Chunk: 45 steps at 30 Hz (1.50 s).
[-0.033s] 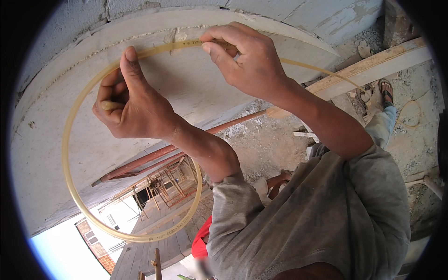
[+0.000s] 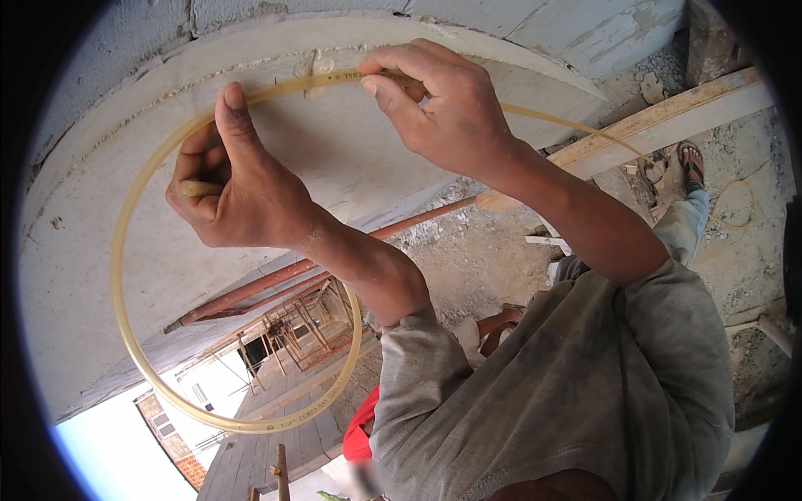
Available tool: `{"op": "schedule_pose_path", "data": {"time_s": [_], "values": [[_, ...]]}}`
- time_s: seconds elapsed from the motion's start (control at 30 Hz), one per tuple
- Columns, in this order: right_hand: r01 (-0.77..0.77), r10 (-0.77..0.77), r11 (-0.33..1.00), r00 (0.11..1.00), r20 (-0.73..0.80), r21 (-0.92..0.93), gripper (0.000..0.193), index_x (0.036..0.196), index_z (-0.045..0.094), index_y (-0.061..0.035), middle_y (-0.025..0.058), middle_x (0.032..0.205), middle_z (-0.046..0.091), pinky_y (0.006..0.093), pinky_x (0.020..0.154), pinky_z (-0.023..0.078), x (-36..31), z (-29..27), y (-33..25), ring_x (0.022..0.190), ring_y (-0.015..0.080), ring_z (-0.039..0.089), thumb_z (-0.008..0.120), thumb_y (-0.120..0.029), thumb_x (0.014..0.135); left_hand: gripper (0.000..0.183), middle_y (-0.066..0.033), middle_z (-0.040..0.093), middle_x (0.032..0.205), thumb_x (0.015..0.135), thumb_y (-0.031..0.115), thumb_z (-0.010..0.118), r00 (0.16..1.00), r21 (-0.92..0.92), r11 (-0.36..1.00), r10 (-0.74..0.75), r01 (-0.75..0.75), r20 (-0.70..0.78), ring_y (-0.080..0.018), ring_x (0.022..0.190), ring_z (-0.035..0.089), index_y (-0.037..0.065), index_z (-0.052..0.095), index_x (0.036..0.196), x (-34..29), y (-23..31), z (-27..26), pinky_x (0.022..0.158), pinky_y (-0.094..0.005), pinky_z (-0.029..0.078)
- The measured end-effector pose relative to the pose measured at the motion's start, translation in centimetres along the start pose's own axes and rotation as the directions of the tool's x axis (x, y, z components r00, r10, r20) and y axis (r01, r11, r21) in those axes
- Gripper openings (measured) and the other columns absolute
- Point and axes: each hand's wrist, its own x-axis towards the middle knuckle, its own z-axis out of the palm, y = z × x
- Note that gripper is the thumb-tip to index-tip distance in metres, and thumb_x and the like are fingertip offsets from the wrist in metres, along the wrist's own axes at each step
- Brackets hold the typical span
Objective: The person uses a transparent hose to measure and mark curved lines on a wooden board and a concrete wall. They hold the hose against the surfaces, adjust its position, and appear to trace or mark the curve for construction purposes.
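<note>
A thin yellowish, see-through plastic hose (image 2: 122,250) bends in a wide loop below and left of my hands. My left hand (image 2: 238,171) has its thumb raised against the hose's upper stretch, with the fingers curled round it. A short piece of hose, seemingly its cut end, pokes out from those curled fingers. My right hand (image 2: 447,104) pinches the same hose between thumb and fingers, further right. Between the hands the hose lies along a smooth pale concrete face (image 2: 351,138). Beyond my right wrist it runs down to the right, past a plank.
A wooden plank (image 2: 668,117) lies at the right, above rubble-strewn ground. Reddish metal bars (image 2: 276,288) run under the concrete face. More hose (image 2: 735,204) coils on the ground near a sandalled foot (image 2: 692,160). Someone in red (image 2: 361,426) shows partly at the bottom; scaffolding stands beyond.
</note>
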Motion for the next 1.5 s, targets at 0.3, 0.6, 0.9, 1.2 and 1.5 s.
{"op": "schedule_pose_path", "data": {"time_s": [0.3, 0.6, 0.9, 1.2, 1.5], "values": [[0.008, -0.009, 1.000, 1.000, 0.000, -0.019, 0.014, 0.106, 0.071, 0.0003, 0.0087, 0.092, 0.070, 0.0273, 0.064, 0.055, 0.09, 0.07, 0.22, 0.074, 0.0138, 0.067, 0.072, -0.004, 0.093, 0.036, -0.0041, 0.066, 0.073, 0.077, 0.022, 0.094, 1.000, -0.023, 0.999, -0.026, 0.026, -0.001, -0.0089, 0.067, 0.060, 0.001, 0.066, 0.080, -0.04, 0.14, 0.29, 0.065, -0.0202, 0.054], [0.011, -0.010, 1.000, 1.000, -0.006, 0.006, 0.013, 0.106, 0.070, 0.0007, 0.0087, 0.089, 0.069, 0.0269, 0.063, 0.055, 0.17, 0.09, 0.15, 0.073, 0.0137, 0.067, 0.071, -0.002, 0.093, 0.035, -0.0043, 0.066, 0.074, 0.077, 0.020, 0.094, 0.998, -0.023, 0.998, -0.062, 0.062, -0.015, -0.0085, 0.068, 0.060, 0.000, 0.065, 0.080, -0.05, 0.28, 0.48, 0.065, -0.0208, 0.054], [0.009, -0.008, 1.000, 0.998, -0.055, 0.028, 0.011, 0.101, 0.071, -0.0050, 0.0083, 0.085, 0.069, 0.0349, 0.064, 0.053, 0.18, 0.47, 0.24, 0.072, 0.0231, 0.066, 0.071, -0.008, 0.090, 0.035, -0.0054, 0.067, 0.073, 0.078, 0.022, 0.094, 1.000, -0.016, 1.000, -0.004, 0.004, 0.001, -0.0086, 0.067, 0.061, 0.002, 0.065, 0.080, -0.03, -0.18, 0.26, 0.064, -0.0199, 0.053], [0.013, -0.013, 1.000, 1.000, -0.005, -0.015, 0.013, 0.105, 0.071, -0.0008, 0.0083, 0.090, 0.070, 0.0272, 0.062, 0.054, 0.17, 0.10, 0.17, 0.074, 0.0137, 0.068, 0.072, -0.004, 0.092, 0.037, -0.0047, 0.067, 0.072, 0.077, 0.024, 0.094, 1.000, 0.010, 1.000, -0.005, 0.005, -0.007, -0.0084, 0.066, 0.060, 0.002, 0.065, 0.079, -0.03, -0.14, 0.27, 0.064, -0.0197, 0.054], [-0.002, 0.007, 0.999, 0.997, -0.082, 0.052, 0.009, 0.097, 0.072, -0.0081, 0.0071, 0.081, 0.068, 0.0378, 0.063, 0.052, 0.21, 0.75, 0.32, 0.069, 0.0259, 0.066, 0.073, -0.010, 0.088, 0.035, -0.0061, 0.068, 0.072, 0.078, 0.021, 0.094, 1.000, -0.001, 1.000, 0.016, -0.016, -0.006, -0.0089, 0.066, 0.061, 0.002, 0.065, 0.078, 0.02, -0.27, 0.31, 0.064, -0.0201, 0.054]]}}
